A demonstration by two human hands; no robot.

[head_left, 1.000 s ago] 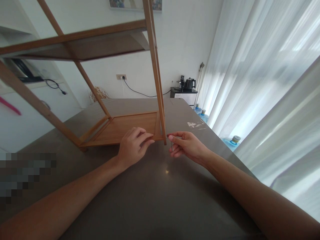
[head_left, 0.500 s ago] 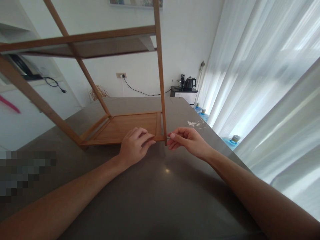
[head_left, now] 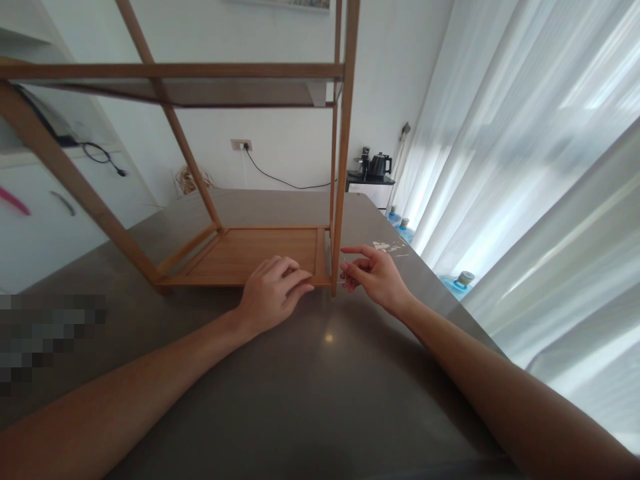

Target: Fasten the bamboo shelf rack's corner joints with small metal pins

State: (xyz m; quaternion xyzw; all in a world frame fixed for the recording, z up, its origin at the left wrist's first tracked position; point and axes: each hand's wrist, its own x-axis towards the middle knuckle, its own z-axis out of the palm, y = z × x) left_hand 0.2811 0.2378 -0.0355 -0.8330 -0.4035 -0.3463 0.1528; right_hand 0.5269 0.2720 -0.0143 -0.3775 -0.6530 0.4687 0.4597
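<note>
Left hand (head_left: 270, 293) pinches the wooden rack (head_left: 265, 250), which spreads toward eleven o'clock; right hand (head_left: 379, 277), grip unclear, has it at nine.

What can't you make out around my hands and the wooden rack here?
Wooden rack, head view: its top is cut off by the upper edge.
Lower front rail, head view: a stretch is hidden by your left hand.
Thin piece by your right hand, head view: partly behind fingers, too small to identify.
Wall picture, head view: cut off by the upper edge.
</note>
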